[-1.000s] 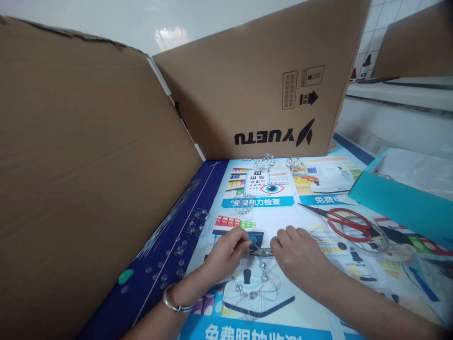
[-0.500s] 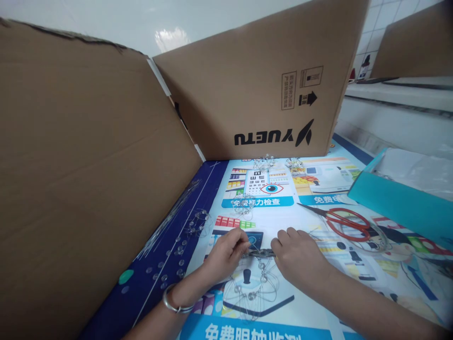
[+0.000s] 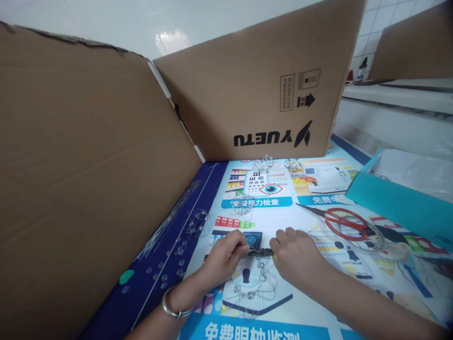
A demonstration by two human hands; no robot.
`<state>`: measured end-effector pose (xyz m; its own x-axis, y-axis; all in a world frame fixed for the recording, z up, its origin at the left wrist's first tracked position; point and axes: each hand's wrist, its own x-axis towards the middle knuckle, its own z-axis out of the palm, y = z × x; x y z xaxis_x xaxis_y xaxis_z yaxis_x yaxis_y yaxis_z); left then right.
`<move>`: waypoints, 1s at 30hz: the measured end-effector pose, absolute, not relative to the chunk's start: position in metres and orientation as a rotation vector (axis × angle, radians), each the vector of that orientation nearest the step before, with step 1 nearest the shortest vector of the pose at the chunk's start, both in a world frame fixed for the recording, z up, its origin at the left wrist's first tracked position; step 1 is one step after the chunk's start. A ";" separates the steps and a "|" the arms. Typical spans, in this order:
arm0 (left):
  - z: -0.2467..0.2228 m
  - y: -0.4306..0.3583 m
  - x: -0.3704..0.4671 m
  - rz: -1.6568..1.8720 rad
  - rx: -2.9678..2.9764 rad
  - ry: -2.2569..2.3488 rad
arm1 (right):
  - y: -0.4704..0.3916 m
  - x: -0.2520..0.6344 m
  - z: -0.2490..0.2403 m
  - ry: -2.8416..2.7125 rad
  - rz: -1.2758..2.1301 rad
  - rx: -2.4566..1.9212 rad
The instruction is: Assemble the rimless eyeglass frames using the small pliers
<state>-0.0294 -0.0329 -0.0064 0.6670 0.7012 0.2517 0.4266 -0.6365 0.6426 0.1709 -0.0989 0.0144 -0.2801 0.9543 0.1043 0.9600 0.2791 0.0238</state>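
My right hand (image 3: 295,250) is closed around a pair of pliers (image 3: 262,252), whose dark jaws point left. Opposite it, my left hand (image 3: 226,252) pinches thin wire at the tip of the pliers; the exact grip is partly hidden by the fingers. Below both hands hangs or lies a looped wire piece with clear beads (image 3: 251,295), joined to the wire near the jaws. A silver bangle is on my left wrist.
Red-handled scissors (image 3: 347,224) lie to the right, near a teal box (image 3: 399,203). Loose clear beads (image 3: 163,278), cut wires (image 3: 166,219) and a green disc (image 3: 126,276) are at left. Finished-looking beaded wire pieces (image 3: 264,163) sit by the cardboard panels (image 3: 276,94).
The view has shifted very slightly. Both hands stay in nearly the same place, with the pliers still at the wire.
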 end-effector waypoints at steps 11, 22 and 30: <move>-0.006 -0.035 -0.032 0.671 2.385 0.821 | -0.099 0.169 0.018 -2.456 -0.084 -1.882; -0.007 -0.037 -0.031 0.679 2.423 0.822 | -0.099 0.167 0.024 -2.460 -0.026 -1.920; -0.008 -0.036 -0.032 0.718 2.451 0.783 | -0.099 0.167 0.026 -2.451 0.007 -1.958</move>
